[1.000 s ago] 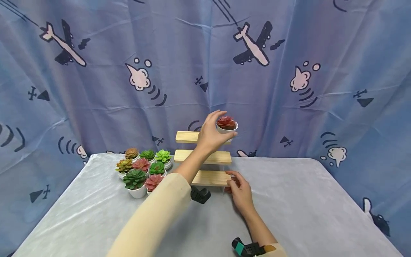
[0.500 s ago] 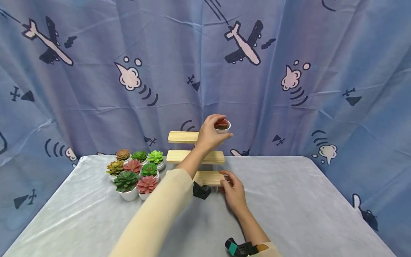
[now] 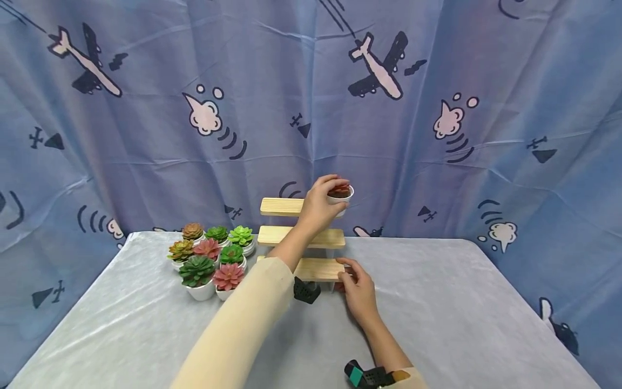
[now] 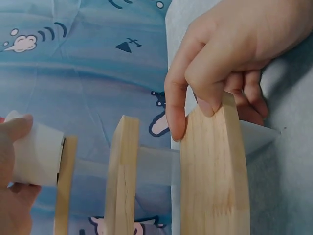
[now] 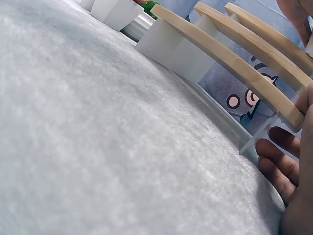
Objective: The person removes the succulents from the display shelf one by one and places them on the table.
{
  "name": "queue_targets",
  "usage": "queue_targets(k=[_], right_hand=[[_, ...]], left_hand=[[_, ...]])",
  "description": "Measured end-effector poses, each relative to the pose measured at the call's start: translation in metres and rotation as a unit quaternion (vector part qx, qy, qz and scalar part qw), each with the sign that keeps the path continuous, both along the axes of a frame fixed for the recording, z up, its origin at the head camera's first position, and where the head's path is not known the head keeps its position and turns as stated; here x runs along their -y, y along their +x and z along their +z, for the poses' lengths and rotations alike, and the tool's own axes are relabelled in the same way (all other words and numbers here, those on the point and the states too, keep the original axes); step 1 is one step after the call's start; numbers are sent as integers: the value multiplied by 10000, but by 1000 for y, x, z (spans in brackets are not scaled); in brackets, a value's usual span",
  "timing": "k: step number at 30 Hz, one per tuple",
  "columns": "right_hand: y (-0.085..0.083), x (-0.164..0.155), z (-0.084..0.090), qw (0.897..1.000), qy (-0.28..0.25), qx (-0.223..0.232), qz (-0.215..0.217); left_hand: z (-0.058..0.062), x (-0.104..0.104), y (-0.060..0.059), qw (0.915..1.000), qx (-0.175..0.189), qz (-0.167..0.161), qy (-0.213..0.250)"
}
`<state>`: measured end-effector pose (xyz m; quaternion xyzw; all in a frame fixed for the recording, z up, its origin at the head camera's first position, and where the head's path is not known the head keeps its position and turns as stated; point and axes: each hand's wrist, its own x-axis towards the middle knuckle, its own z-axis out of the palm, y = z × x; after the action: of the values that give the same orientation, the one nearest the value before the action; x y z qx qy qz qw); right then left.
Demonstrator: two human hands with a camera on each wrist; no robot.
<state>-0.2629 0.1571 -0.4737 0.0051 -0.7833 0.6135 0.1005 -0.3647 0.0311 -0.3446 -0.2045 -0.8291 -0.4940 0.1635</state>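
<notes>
My left hand (image 3: pixel 318 208) gripped the white pot (image 3: pixel 339 195) with the red succulent, holding it at the right end of the top shelf (image 3: pixel 282 206) of the wooden stand, near the surface's (image 3: pixel 437 313) far edge. My right hand (image 3: pixel 358 289) pinched the bottom shelf (image 3: pixel 318 268), steadying it. Placing step, I'd judge; next calls for seating the pot flat.

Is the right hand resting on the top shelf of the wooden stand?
No, the right hand grips the end of the lowest shelf, while the left hand holds the red succulent pot at the top shelf.
</notes>
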Motion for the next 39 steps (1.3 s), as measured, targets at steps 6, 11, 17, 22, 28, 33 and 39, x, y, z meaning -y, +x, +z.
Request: queue_targets(k=[6, 11, 17, 22, 28, 33, 39], right_hand=[[11, 4, 18, 9998, 161, -117, 58], [2, 1, 2, 9998, 184, -109, -1], [-14, -3, -17, 9996, 268, -13, -40], [-12, -4, -15, 9996, 253, 109, -13], [-12, -4, -17, 9993, 369, -42, -59], [-13, -5, -18, 9990, 427, -67, -124], [-13, -4, -18, 9984, 550, -55, -80]], left_hand=[[0, 11, 6, 10000, -41, 53, -31], [-1, 26, 10, 9996, -102, 140, -229], [-1, 51, 15, 9994, -182, 206, -187], [-1, 74, 23, 9995, -151, 227, -151], [-1, 98, 29, 9988, -272, 324, -233], [-3, 121, 39, 9977, -275, 533, -329], [-12, 152, 57, 9969, -127, 754, -169]])
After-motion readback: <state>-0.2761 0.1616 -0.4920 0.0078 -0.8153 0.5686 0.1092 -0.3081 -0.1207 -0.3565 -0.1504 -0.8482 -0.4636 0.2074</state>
